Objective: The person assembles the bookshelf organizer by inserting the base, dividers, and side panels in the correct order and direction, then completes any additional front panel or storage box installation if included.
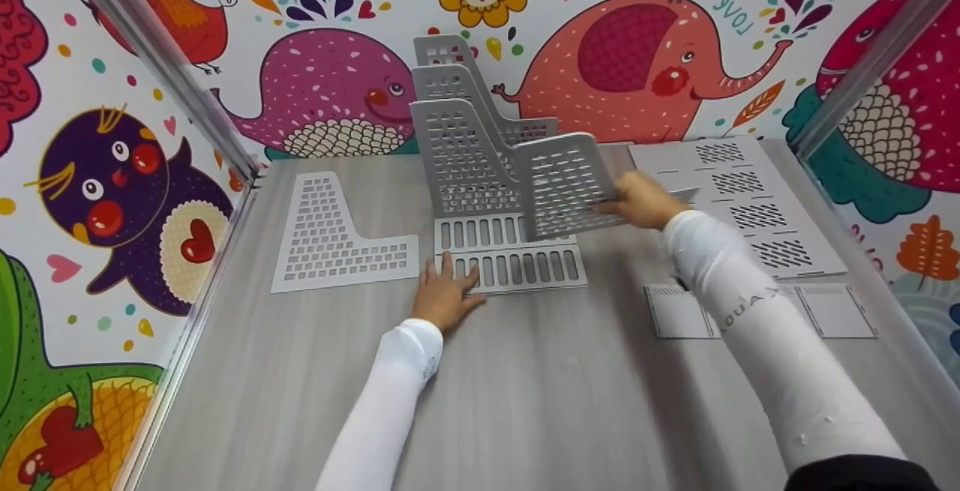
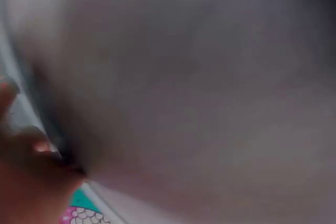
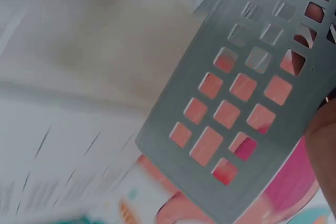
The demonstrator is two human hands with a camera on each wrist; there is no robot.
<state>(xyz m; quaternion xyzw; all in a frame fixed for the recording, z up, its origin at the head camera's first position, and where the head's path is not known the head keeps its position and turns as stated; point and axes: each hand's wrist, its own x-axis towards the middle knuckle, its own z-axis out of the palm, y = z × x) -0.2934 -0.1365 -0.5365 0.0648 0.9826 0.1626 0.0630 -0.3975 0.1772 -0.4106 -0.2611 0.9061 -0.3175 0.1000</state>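
My right hand (image 1: 646, 200) grips a grey perforated panel (image 1: 568, 180) by its right side, tilted above the tabletop. In the right wrist view the panel's square-holed end (image 3: 227, 115) fills the middle, with part of the hand (image 3: 323, 135) at the right edge. Fingers spread, my left hand (image 1: 444, 292) rests at the front left corner of a slotted base panel (image 1: 517, 288). Behind that corner, several L-shaped perforated dividers (image 1: 459, 150) stand upright in a row. The left wrist view is mostly blurred, with fingers (image 2: 31, 140) at its left.
Flat on the table at left lies a white L-shaped perforated panel (image 1: 341, 240). A large slitted white panel (image 1: 814, 236) and a smaller flat panel (image 1: 829, 311) lie at right. Printed walls with metal edge strips (image 1: 191, 311) enclose the grey tabletop (image 1: 555, 401).
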